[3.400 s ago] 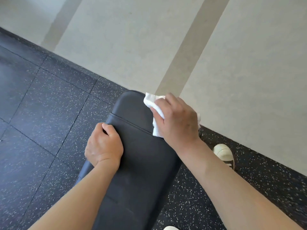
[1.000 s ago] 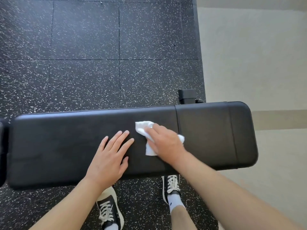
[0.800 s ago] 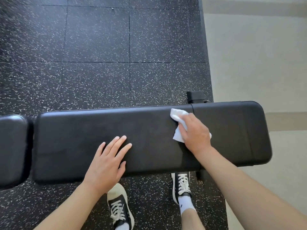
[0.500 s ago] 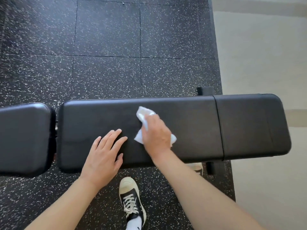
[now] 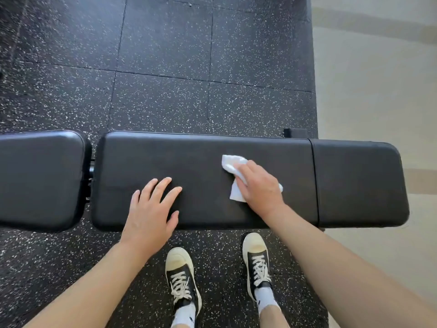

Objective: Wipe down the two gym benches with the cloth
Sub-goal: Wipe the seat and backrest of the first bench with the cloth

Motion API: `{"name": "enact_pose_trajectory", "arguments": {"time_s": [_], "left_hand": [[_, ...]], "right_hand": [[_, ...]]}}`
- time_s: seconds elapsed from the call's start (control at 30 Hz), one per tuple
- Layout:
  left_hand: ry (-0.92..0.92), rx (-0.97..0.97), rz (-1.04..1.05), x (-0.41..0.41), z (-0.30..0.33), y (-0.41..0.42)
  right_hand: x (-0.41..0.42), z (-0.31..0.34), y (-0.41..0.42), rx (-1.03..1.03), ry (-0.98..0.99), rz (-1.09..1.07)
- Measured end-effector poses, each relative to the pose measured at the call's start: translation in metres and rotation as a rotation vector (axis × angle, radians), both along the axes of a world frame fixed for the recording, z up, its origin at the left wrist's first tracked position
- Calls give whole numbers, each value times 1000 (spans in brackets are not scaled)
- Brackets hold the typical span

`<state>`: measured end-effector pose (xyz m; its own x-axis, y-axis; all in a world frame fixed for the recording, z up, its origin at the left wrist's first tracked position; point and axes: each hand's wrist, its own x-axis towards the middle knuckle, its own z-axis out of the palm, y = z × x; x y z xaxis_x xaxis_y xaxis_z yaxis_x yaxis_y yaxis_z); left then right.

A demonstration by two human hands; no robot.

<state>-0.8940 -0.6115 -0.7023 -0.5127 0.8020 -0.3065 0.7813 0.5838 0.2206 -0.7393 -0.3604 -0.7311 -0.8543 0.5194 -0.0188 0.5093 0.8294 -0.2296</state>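
Note:
A long black padded gym bench (image 5: 201, 159) runs left to right across the head view. Its separate seat pad (image 5: 40, 178) sits at the left, past a narrow gap. A stitched seam marks off the right end section (image 5: 357, 183). My right hand (image 5: 259, 185) presses a crumpled white cloth (image 5: 230, 162) onto the pad's middle right, fingers curled over it. The cloth sticks out past my fingertips and below my thumb. My left hand (image 5: 151, 211) lies flat on the pad near its front edge, fingers spread, holding nothing.
Black speckled rubber tiles (image 5: 165, 67) cover the floor around the bench. Pale smooth flooring (image 5: 378, 91) begins at the right. My two shoes (image 5: 182, 273) stand just in front of the bench. A black frame foot (image 5: 295, 133) pokes out behind the pad.
My right hand has slid the cloth to the right along the pad, away from my left hand. My left hand stays flat on the pad. Both feet now show.

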Motion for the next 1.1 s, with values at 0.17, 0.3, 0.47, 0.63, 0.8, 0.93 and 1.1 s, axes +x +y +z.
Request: {"name": "enact_pose_trajectory", "arguments": {"time_s": [0.17,0.3,0.47,0.63,0.8,0.93,1.1], "left_hand": [[6,27,-3,20,-1,26],[13,56,68,33,-9,32],[14,53,82,35,-17,29],[-18,8,100,32,-5,35],[-96,-77,142,26,34,58],[-81,-28,99,20,87,82],[-49,43,97,13,165,113]], "right_hand": [[83,-2,82,-49,-17,-394],[66,-5,48,-96,56,-610],[8,-10,-66,-157,128,-200],[-7,-5,-90,-243,125,134],[40,6,-11,-186,-21,176],[100,47,71,-235,-251,-333],[122,119,88,-263,-233,-462]]}}
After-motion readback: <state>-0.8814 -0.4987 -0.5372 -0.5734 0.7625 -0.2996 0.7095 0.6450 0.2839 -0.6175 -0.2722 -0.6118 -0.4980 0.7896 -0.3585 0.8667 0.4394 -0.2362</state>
